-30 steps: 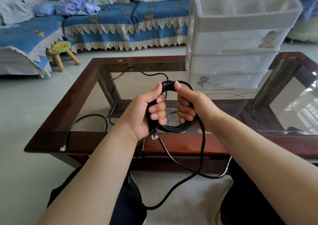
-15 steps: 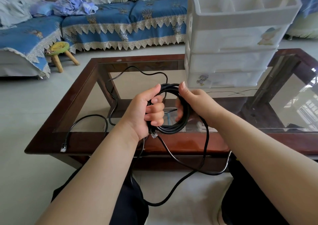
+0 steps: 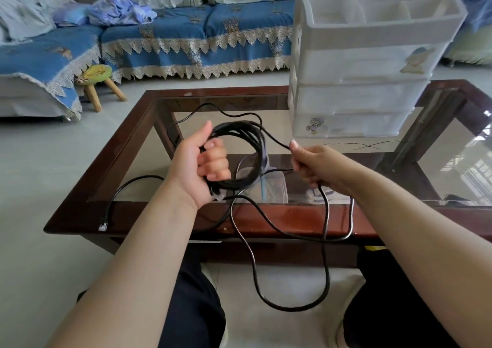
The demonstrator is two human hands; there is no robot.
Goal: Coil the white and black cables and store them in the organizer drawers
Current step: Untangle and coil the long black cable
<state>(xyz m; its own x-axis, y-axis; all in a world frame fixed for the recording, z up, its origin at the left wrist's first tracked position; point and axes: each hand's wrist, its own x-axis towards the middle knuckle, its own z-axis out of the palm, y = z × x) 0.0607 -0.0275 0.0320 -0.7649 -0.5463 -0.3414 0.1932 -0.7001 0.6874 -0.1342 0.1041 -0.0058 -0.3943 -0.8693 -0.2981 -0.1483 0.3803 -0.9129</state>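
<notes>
A black cable (image 3: 247, 145) is partly wound into a coil above the glass table. My left hand (image 3: 202, 166) grips the left side of that coil. My right hand (image 3: 316, 166) holds a loose strand of the same cable, stretched out to the right of the coil. More slack hangs in a loop (image 3: 292, 305) over my lap. The cable's clear plug end (image 3: 103, 225) lies on the table's front left rim. The white organizer (image 3: 372, 62) with three shut drawers stands at the table's back right. No white cable is in view.
The glass-topped table has a dark wooden frame (image 3: 119, 161). A blue covered sofa (image 3: 191, 36) runs along the back, with a small stool (image 3: 98, 84) on the floor before it. My knees sit under the table's near edge.
My right hand has left the coil and moved right, drawing a strand out. The coil has opened wider in my left hand, and the hanging loop has dropped lower.
</notes>
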